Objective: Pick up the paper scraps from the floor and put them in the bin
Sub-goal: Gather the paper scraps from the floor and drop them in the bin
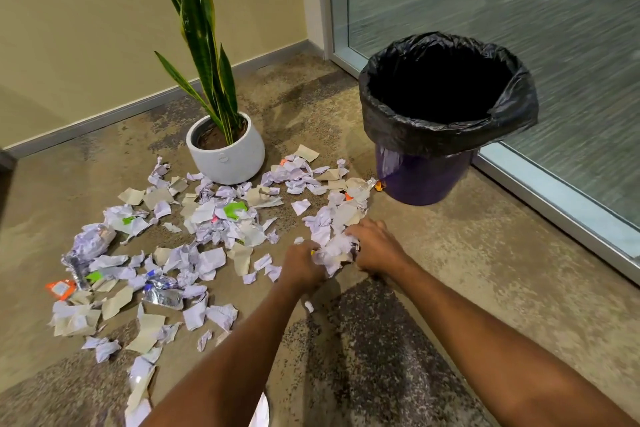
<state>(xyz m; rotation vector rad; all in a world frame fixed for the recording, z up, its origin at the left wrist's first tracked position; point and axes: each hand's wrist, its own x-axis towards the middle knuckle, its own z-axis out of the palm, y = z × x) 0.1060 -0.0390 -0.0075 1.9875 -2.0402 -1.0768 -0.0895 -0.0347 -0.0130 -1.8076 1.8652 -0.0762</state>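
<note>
Carpet (pixel 450 270) in mottled tan and dark speckle fills most of the view, with a glass wall (pixel 519 28) along its right edge. Beside that glass stands the purple bin (pixel 422 184), upright, its black bag (pixel 446 128) folded over the rim and its mouth open. Left of it sits a white pot (pixel 225 152) holding a tall striped plant (pixel 197 28). White, lilac and beige paper scraps (pixel 207 260) lie scattered from the pot's foot to the bin's base. The 2 hands meet at the litter's right side: the left hand (pixel 301 265) and the right hand (pixel 375 250) both curl their fingers round 1 crumpled wad (pixel 334 251) between them, low over the carpet, short of the bin. An orange wrapper (pixel 60 288) lies at the far left.
</note>
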